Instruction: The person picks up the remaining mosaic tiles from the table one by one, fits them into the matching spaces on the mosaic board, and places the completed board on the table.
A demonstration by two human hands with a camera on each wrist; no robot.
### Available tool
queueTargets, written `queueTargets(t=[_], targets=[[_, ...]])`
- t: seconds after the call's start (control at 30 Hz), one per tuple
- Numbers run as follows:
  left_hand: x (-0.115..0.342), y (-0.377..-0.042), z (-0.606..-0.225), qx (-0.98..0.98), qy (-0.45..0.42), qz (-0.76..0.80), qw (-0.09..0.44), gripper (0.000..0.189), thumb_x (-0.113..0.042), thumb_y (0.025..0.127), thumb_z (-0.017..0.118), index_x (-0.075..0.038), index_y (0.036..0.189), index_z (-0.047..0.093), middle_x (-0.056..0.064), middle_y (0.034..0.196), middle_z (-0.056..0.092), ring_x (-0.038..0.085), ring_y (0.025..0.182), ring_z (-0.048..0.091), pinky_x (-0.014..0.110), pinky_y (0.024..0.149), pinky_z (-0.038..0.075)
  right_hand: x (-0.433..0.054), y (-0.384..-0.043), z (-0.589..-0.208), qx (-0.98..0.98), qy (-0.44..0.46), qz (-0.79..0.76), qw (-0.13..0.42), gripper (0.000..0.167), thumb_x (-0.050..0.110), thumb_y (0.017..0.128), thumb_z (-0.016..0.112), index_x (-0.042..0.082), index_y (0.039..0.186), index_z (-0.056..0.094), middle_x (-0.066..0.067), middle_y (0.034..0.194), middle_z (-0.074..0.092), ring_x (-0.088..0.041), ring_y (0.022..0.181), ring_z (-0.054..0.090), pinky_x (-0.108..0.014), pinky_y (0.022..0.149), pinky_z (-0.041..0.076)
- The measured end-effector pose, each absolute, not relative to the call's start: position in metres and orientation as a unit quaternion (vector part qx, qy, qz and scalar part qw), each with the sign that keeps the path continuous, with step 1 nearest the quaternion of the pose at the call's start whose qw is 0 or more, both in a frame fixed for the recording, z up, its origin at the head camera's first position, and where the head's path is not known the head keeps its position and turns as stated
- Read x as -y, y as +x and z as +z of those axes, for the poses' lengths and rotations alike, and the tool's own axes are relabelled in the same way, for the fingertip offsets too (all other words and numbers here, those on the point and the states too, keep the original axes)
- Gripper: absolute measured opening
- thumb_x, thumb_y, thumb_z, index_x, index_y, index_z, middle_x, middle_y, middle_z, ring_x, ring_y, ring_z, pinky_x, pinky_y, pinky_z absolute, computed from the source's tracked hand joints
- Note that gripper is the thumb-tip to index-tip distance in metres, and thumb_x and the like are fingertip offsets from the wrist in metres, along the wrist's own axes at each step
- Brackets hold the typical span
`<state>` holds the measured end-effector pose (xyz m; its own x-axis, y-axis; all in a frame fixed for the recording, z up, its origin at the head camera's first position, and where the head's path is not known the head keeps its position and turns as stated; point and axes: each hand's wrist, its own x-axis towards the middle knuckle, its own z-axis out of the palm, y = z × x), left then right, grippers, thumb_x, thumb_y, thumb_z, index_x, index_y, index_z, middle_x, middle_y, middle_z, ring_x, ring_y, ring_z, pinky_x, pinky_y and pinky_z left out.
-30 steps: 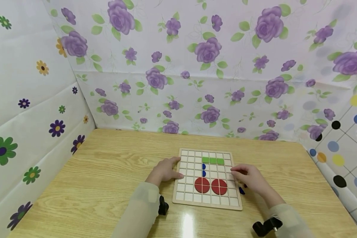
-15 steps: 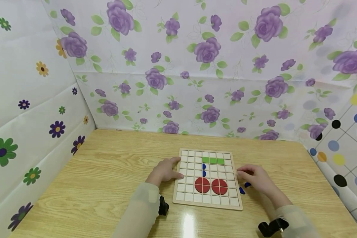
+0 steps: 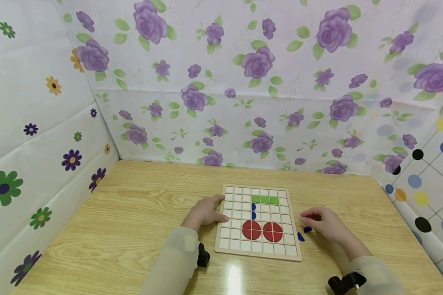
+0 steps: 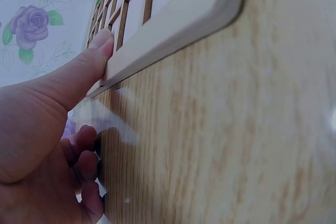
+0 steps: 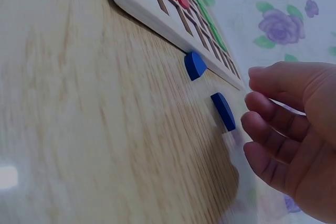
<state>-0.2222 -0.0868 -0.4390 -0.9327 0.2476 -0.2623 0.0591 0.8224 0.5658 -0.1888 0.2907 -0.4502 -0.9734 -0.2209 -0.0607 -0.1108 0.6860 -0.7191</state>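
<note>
A square wooden grid board (image 3: 258,255) lies on the table. Three green squares (image 3: 264,199), two blue half-round pieces (image 3: 253,215) and two red circles (image 3: 251,230), made of wedges, sit in its cells. My left hand (image 3: 204,212) rests at the board's left edge, its thumb (image 4: 100,51) on the rim and the other fingers beside it. To the right of the board, my right hand (image 3: 328,224) hovers with loosely bent fingers; no piece shows in it. Near its fingers lie two loose blue half-round pieces, one (image 5: 195,66) close to the board and another (image 5: 224,112) nearer the hand.
The board stands on a wood-grain table (image 3: 140,213). Flowered cloth (image 3: 214,123) hangs behind the table, with patterned cloth at both sides. A black wrist camera (image 3: 203,256) is strapped to the left forearm, and another (image 3: 346,282) to the right.
My right hand has drawn back to the right from the board's right edge, uncovering the second loose blue piece. My left hand and the board have stayed put.
</note>
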Motion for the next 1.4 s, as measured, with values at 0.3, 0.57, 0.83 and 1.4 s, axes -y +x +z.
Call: queueTargets(t=[0.3,0.57,0.83,1.4], targets=[[0.0864,-0.2229,-0.4388,-0.94,0.075,0.288,0.167,0.076,-0.039,0.08,0.074,-0.028,0.146,0.038,0.024,0.15,0.03,0.044,0.139,0.026,0.062,0.107,0.029,-0.296,-0.188,-0.4534,-0.915,-0.101,-0.379,0.093,0.026,0.02,0.088,0.067,0.002,0.108,0.068,-0.005,0.093,0.067,-0.009,0.076,0.057,-0.022,0.061,0.047],[0.0866,-0.2215,-0.4364,-0.94,0.078,0.289,0.166,0.076,-0.039,0.08,0.074,-0.027,0.146,0.038,0.023,0.151,0.031,0.044,0.139,0.026,0.062,0.107,0.029,-0.2958,-0.1877,-0.4541,-0.921,-0.108,-0.359,0.108,0.025,0.02,0.086,0.069,0.005,0.107,0.07,-0.003,0.093,0.068,-0.009,0.074,0.055,-0.022,0.06,0.047],[0.0867,-0.2215,-0.4363,-0.94,0.08,0.29,0.163,0.075,-0.039,0.08,0.074,-0.025,0.146,0.038,0.023,0.15,0.031,0.044,0.138,0.027,0.062,0.107,0.029,-0.2948,-0.1864,-0.4527,-0.932,-0.125,-0.328,0.093,0.016,0.018,0.087,0.068,0.009,0.099,0.072,-0.003,0.095,0.069,-0.012,0.083,0.059,-0.023,0.066,0.049],[0.0869,-0.2219,-0.4381,-0.938,0.078,0.292,0.168,0.076,-0.038,0.08,0.074,-0.026,0.146,0.038,0.024,0.15,0.03,0.044,0.139,0.026,0.062,0.108,0.028,-0.2995,-0.1835,-0.4525,-0.93,-0.162,-0.318,0.084,0.014,0.018,0.082,0.074,0.008,0.091,0.072,0.0,0.088,0.067,-0.001,0.075,0.055,-0.02,0.065,0.048]])
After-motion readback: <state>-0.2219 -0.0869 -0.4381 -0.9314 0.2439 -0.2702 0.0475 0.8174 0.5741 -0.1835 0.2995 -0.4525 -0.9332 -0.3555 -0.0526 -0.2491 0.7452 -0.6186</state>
